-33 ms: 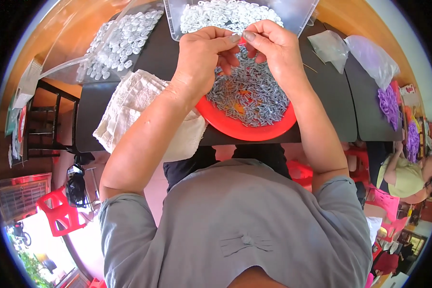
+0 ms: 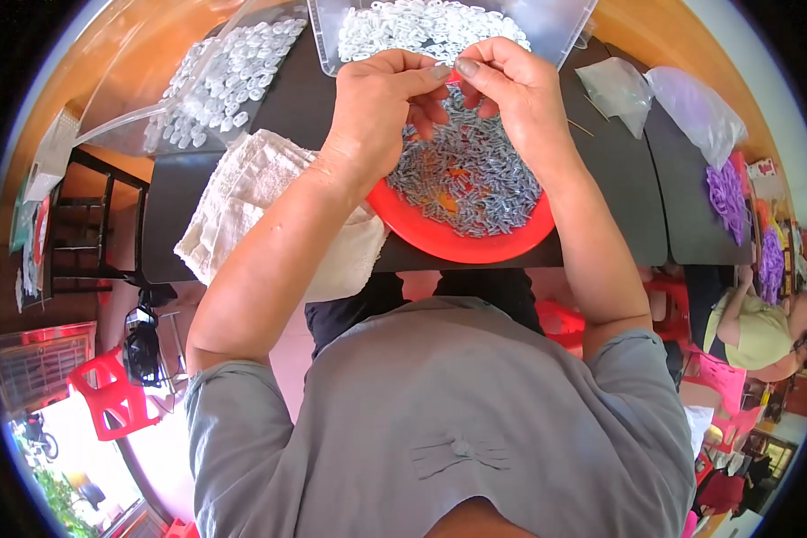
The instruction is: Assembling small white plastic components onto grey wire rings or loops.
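Observation:
My left hand (image 2: pixel 377 103) and my right hand (image 2: pixel 511 99) meet fingertip to fingertip above a round red plate (image 2: pixel 457 247). Both pinch a small piece (image 2: pixel 451 77) between thumbs and forefingers; its shape is too small to tell. The plate holds a heap of small grey metal parts (image 2: pixel 475 184) with a few orange ones mixed in. It stands on a black table (image 2: pixel 619 188) close to my body. Just beyond my hands is a clear plastic tray (image 2: pixel 560 22) filled with small white parts (image 2: pixel 403 27).
A white cloth (image 2: pixel 242 197) lies left of the plate under my left forearm. A clear bag of pale parts (image 2: pixel 215 72) lies at the far left. Clear bags (image 2: pixel 619 85) and purple items (image 2: pixel 726 193) sit right. Another person (image 2: pixel 753 332) sits at right; a red chair (image 2: pixel 108 394) stands lower left.

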The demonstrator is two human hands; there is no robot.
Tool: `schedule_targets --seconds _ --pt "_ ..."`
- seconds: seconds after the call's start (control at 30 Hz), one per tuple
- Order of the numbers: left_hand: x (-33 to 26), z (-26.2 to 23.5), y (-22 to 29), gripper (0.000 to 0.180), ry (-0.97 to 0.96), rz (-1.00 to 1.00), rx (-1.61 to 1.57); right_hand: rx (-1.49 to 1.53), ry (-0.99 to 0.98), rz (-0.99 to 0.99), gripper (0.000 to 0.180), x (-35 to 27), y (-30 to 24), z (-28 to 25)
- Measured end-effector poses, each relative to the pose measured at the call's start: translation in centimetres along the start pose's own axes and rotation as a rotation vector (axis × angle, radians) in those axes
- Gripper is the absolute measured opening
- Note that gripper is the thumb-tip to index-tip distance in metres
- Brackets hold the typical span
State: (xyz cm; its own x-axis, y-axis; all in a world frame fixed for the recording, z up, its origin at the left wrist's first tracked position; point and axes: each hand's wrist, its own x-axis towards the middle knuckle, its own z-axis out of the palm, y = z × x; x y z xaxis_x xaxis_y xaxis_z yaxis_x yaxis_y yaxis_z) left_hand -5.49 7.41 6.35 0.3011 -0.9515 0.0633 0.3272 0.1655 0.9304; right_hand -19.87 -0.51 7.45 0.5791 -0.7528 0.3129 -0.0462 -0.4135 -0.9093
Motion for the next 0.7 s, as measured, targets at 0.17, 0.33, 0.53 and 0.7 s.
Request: schedule_targets --seconds 0.17,0.33,0.53,0.7 --pt "0.0 0.1 0.0 0.014 0.005 0.003 0.079 -0.085 0.027 -0.062 0.013 0.0 0.1 0.2" --pt "-0.1 0.3 -0.4 0.014 0.038 0.001 0.051 -0.2 0.083 -0.262 0.009 0.0 1.2 1.0" --pt "-0.3 0.5 -0.4 0.01 0.093 -0.017 -0.052 -0.192 0.063 -0.323 0.006 0.2 1.2 1.1" --pt "-0.1 -0.1 -0.2 0.01 0.06 -0.055 -0.099 -0.128 0.024 -0.245 0.007 0.0 1.0 0.6"
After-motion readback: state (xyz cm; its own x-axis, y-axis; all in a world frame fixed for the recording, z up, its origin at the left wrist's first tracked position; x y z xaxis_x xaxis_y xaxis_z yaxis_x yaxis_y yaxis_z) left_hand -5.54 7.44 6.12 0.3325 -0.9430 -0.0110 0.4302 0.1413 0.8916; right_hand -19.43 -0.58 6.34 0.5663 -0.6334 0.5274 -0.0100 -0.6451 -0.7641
